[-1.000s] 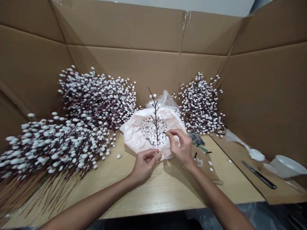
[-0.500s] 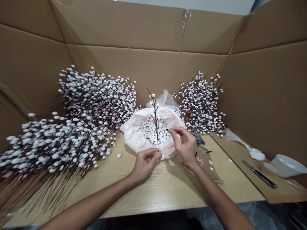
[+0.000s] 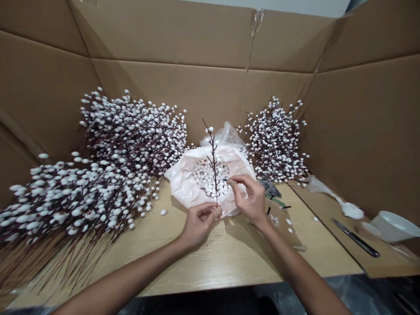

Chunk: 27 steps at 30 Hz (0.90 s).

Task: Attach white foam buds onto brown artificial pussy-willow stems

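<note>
Upright in front of me stands a thin brown artificial twig (image 3: 214, 162) with short side shoots and a white berry near its top. My left hand (image 3: 200, 222) pinches the twig's lower end between thumb and fingers. Just right of the stem, my right hand (image 3: 250, 197) is closed on a small thin black piece (image 3: 225, 180) whose tip points at the twig. Behind both hands lies an opened pale pink plastic bag (image 3: 179, 181), filled with loose white foam berries (image 3: 205, 177).
Finished-looking berry branches are heaped at left (image 3: 85, 197) and back right (image 3: 277, 140). On the right are a black-handled knife (image 3: 356, 237), a white cup (image 3: 395, 226), a white-tipped plastic bag (image 3: 351, 210) and black bits (image 3: 286, 207). Cardboard walls (image 3: 164, 35) surround the table.
My right hand has moved slightly left, bringing the black piece nearer to the twig's stem. My left hand keeps its pinch on the twig.
</note>
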Tool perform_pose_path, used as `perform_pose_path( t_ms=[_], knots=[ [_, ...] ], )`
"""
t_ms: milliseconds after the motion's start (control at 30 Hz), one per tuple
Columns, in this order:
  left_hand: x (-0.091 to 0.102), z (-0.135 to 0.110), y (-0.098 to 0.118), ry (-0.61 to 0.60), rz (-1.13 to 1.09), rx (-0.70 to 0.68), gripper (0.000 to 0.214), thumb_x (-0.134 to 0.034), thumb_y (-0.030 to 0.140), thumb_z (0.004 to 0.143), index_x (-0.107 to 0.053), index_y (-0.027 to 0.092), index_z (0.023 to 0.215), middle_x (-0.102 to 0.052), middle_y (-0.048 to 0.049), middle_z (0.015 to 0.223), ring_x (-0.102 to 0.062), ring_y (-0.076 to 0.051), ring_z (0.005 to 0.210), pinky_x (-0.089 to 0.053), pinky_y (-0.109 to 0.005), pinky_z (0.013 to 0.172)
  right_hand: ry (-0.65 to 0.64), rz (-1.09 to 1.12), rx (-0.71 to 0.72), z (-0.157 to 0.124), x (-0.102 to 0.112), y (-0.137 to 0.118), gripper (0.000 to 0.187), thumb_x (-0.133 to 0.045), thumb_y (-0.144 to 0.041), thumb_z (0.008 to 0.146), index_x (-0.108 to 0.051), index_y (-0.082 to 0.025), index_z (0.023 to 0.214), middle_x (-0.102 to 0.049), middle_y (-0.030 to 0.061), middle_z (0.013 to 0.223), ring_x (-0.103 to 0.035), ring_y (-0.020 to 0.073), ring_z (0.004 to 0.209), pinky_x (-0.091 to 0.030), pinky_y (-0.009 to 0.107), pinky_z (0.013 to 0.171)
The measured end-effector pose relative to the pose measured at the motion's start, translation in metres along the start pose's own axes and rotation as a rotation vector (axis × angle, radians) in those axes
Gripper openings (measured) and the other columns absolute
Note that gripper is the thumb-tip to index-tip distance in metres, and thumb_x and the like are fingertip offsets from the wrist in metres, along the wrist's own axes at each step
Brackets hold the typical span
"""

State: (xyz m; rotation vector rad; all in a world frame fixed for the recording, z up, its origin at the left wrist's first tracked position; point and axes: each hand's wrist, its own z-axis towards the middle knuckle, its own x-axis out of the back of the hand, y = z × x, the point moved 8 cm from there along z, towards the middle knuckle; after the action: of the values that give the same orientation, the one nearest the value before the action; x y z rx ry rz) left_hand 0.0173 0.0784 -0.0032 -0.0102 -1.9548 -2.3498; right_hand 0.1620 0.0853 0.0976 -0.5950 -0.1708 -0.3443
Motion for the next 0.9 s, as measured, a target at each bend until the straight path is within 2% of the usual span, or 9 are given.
perform_pose_path(
  t_ms=[200,367,467,700,800,900],
  knots=[
    [0.0,0.0,-0.002,-0.006,-0.015,0.0,0.028,-0.069,0.038,0.067,-0.07,0.012,0.077,-0.069,-0.0055,0.066,-0.063,-0.017,0.061,-0.048,-0.024,0.058,0.019,-0.046,0.018,0.001,0.003,-0.001,0.013,-0.053,-0.011,0.08,-0.061,-0.02,0.08,-0.066,0.0029,0.075,-0.06,0.0166,0.071,-0.047,0.029,0.066],
    [-0.001,-0.001,-0.003,-0.008,-0.02,0.003,0.026,-0.068,0.035,0.068,-0.069,0.012,0.077,-0.069,-0.0057,0.065,-0.063,-0.017,0.061,-0.047,-0.024,0.058,0.048,0.0,0.002,0.001,0.007,0.001,0.012,-0.055,-0.01,0.079,-0.062,-0.019,0.081,-0.065,0.0033,0.075,-0.06,0.0169,0.071,-0.047,0.03,0.065],
    [-0.001,-0.001,0.001,-0.02,-0.021,-0.007,0.025,-0.066,0.036,0.07,-0.069,0.012,0.077,-0.069,-0.0053,0.065,-0.063,-0.018,0.062,-0.048,-0.025,0.059,0.107,0.083,-0.041,0.002,0.011,0.005,0.01,-0.057,-0.012,0.08,-0.063,-0.019,0.081,-0.065,0.0042,0.076,-0.06,0.0176,0.073,-0.048,0.031,0.067],
    [-0.004,-0.002,0.003,-0.055,0.015,-0.025,0.027,-0.065,0.037,0.072,-0.07,0.011,0.08,-0.07,-0.0068,0.071,-0.063,-0.018,0.065,-0.047,-0.024,0.059,0.346,0.222,-0.16,0.007,0.035,0.02,0.008,-0.063,-0.021,0.078,-0.064,-0.018,0.085,-0.066,0.0057,0.082,-0.063,0.017,0.076,-0.052,0.031,0.07],
    [-0.005,-0.003,0.002,-0.074,0.055,-0.039,0.028,-0.063,0.036,0.074,-0.071,0.01,0.083,-0.07,-0.0075,0.074,-0.062,-0.017,0.067,-0.046,-0.024,0.06,0.378,0.22,-0.176,0.013,0.04,0.023,0.009,-0.063,-0.026,0.077,-0.064,-0.018,0.081,-0.066,0.0046,0.078,-0.063,0.0159,0.074,-0.052,0.03,0.068],
    [-0.005,-0.003,0.003,-0.093,0.076,-0.049,0.029,-0.06,0.036,0.076,-0.07,0.01,0.084,-0.069,-0.0075,0.073,-0.061,-0.017,0.068,-0.046,-0.024,0.06,0.337,0.212,-0.184,0.021,0.036,0.025,0.01,-0.062,-0.027,0.078,-0.063,-0.017,0.081,-0.066,0.0037,0.077,-0.062,0.0151,0.073,-0.051,0.029,0.067]
  ],
)
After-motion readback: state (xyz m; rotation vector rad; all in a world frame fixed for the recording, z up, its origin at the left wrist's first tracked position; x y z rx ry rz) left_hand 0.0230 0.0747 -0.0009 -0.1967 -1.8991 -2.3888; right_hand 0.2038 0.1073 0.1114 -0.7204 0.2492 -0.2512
